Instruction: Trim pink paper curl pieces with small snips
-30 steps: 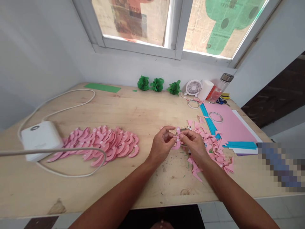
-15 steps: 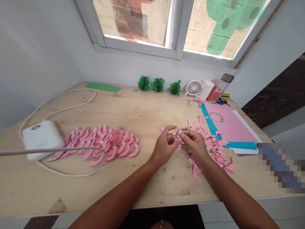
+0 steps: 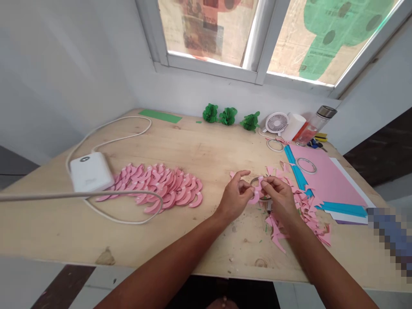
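My left hand [image 3: 236, 195] pinches a small curved pink paper piece [image 3: 254, 199] between thumb and fingertip, its index finger stretched out above. My right hand [image 3: 280, 198] grips the upper part of the same piece with thumb and fingers. Just behind the fingertips lies a ring-shaped object [image 3: 253, 182], mostly hidden by the hands. Below the right hand a small metallic thing [image 3: 269, 207] shows in part. Pink paper scraps [image 3: 307, 210] are strewn under and beside my right hand. To the left lies a heap of curved pink paper strips [image 3: 170, 186].
A white power bank [image 3: 92, 171] with a looping cable sits at left. Along the back are a green paper strip [image 3: 160, 116], green paper ornaments [image 3: 228, 116], a small fan [image 3: 277, 123] and a bottle [image 3: 317, 124]. Pink sheets [image 3: 331, 180] with a ring [image 3: 306, 165] lie at right.
The view has swung left, so things appear farther right. The pink piece between my hands now shows more plainly, with both hands still gripping it.
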The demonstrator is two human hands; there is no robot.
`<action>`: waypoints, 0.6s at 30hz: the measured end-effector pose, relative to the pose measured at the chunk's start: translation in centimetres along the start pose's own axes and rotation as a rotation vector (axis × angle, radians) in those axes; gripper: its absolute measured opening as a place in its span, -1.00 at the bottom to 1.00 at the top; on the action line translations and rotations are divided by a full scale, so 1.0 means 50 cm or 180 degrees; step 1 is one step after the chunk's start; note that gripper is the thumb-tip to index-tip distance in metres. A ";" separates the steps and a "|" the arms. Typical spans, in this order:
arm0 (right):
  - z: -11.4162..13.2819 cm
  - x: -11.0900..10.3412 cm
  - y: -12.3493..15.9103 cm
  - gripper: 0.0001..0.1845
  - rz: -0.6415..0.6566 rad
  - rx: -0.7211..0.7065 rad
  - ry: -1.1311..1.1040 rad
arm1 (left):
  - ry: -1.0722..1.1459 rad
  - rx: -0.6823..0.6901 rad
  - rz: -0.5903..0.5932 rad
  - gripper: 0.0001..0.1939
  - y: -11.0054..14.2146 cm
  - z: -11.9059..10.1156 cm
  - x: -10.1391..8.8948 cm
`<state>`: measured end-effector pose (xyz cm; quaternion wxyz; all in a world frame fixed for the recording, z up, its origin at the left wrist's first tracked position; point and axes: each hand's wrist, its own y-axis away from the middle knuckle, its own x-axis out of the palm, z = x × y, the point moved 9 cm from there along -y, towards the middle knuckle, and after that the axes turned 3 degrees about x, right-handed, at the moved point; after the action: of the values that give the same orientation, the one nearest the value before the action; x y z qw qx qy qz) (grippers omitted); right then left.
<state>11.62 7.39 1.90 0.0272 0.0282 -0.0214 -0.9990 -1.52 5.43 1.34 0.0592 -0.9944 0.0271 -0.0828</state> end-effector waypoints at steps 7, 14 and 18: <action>0.011 -0.075 -0.015 -0.72 -0.0796 -0.0179 -0.0237 | 0.0465 -0.0309 -0.0372 -0.66 -0.008 0.017 -0.021; 0.102 -0.009 -0.006 -0.76 -0.0441 -0.0413 0.0139 | -0.0037 -0.0122 0.0046 -0.76 0.002 0.022 0.015; 0.153 0.137 -0.022 -0.78 0.0238 -0.0456 0.0584 | -0.1242 0.0338 0.0277 -0.84 0.020 -0.002 0.035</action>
<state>4.28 8.44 9.12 0.0682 0.1167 0.0516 -0.9895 0.17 4.33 1.60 0.1192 -0.9850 0.0536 0.1127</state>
